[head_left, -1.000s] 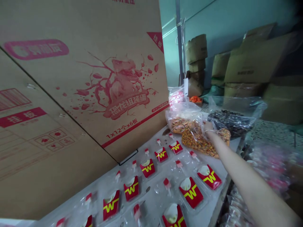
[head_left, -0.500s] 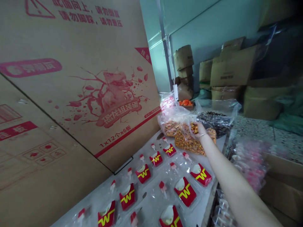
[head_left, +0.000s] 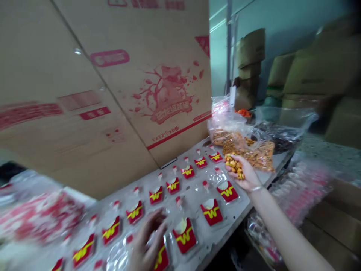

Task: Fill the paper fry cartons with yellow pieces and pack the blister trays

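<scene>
My right hand (head_left: 244, 177) is closed around a handful of small yellow-and-dark patterned pieces (head_left: 234, 166), which look like wrapped candies. Just behind it, a clear plastic bag (head_left: 258, 154) holds many more such pieces. My left hand (head_left: 149, 241), blurred by motion, hovers low in the centre with fingers curled and apart; nothing shows in it. Beneath it lies a clear plastic tray with a red fries-box shape (head_left: 162, 258), partly covered. Rows of similar trays, each with a red box marked in yellow (head_left: 184, 235) and a small red-topped piece, spread across the table (head_left: 194, 192).
A tall printed cardboard carton (head_left: 175, 139) stands along the table's far side. A bag of dark pieces (head_left: 279, 135) lies at the far end. Blurred red-and-white packets (head_left: 42, 218) are heaped at left. Packed goods and cartons (head_left: 332, 214) sit right of the table edge.
My right hand has come out of the bag with a handful of the yellow pieces. My left hand has entered over the near trays. The view has swung left.
</scene>
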Action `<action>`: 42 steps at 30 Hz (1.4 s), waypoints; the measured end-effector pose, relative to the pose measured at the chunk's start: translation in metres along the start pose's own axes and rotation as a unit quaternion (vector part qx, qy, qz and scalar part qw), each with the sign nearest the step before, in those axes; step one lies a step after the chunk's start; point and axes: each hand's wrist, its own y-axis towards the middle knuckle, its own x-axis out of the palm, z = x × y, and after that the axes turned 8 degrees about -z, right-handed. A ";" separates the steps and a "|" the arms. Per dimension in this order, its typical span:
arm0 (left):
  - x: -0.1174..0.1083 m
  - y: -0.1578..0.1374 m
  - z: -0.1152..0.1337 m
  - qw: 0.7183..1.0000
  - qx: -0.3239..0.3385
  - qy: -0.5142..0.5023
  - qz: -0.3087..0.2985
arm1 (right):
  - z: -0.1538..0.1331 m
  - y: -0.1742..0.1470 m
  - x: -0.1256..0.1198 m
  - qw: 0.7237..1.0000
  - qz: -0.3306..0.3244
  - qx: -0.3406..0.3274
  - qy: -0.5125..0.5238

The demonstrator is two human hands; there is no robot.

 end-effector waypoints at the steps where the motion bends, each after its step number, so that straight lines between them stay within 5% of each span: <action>1: 0.005 -0.001 0.005 1.000 0.002 -0.002 -0.030 | 0.025 -0.017 0.013 0.999 -0.011 0.037 0.015; 4: 0.019 -0.001 0.019 0.996 0.006 -0.012 -0.089 | 0.098 -0.064 0.047 0.992 -0.017 0.116 0.052; 8: 0.022 -0.019 0.017 0.995 -0.025 -0.003 -0.092 | 0.170 -0.109 0.081 0.987 -0.003 0.158 0.042; 13: -0.002 -0.071 -0.008 0.995 -0.093 0.003 -0.039 | 0.219 -0.137 0.116 0.988 -0.011 0.148 -0.049; 20: -0.053 -0.120 -0.043 0.987 -0.150 -0.019 0.051 | 0.279 -0.145 0.155 0.961 -0.064 0.251 -0.093; 23: -0.072 -0.130 -0.066 0.973 -0.174 -0.117 0.097 | 0.303 -0.139 0.169 0.950 -0.093 0.289 -0.065; 28: -0.100 -0.137 -0.102 0.911 -0.217 -0.319 0.145 | 0.336 -0.121 0.197 0.936 -0.111 0.332 -0.048; 35: -0.125 -0.139 -0.127 0.912 -0.254 -0.276 0.167 | 0.365 -0.100 0.224 0.933 -0.093 0.326 -0.125; 42: -0.130 -0.140 -0.147 0.814 -0.273 -0.471 0.204 | 0.373 -0.086 0.224 0.920 -0.118 0.355 -0.120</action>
